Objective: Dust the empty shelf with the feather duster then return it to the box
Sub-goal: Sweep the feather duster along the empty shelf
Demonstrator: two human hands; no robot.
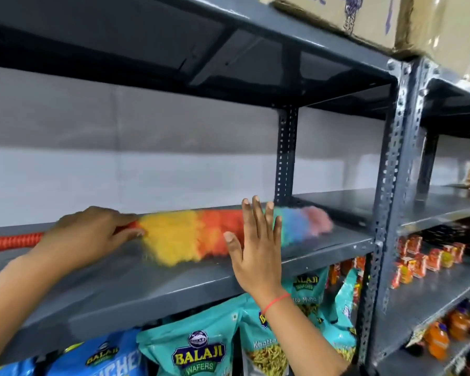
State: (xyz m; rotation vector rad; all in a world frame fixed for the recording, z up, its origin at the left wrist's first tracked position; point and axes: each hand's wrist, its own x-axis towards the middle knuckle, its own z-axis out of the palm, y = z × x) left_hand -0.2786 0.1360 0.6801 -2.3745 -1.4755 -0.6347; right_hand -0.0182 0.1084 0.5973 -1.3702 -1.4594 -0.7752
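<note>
A rainbow feather duster [190,237] lies across the empty grey metal shelf [136,289], its yellow, orange, green, blue and pink fluff pointing right and blurred at the tip. My left hand [92,234] grips its orange ribbed handle where the fluff begins; the handle runs off to the left. In front of the duster's orange part my right hand [255,251] is raised with flat palm and spread fingers, holding nothing. No box for the duster is in view.
Teal and blue snack bags [198,351] hang under the shelf. A perforated grey upright [391,169] divides the racks; small orange packets [423,259] and bottles fill the right shelves. Cardboard cartons [377,20] sit on top.
</note>
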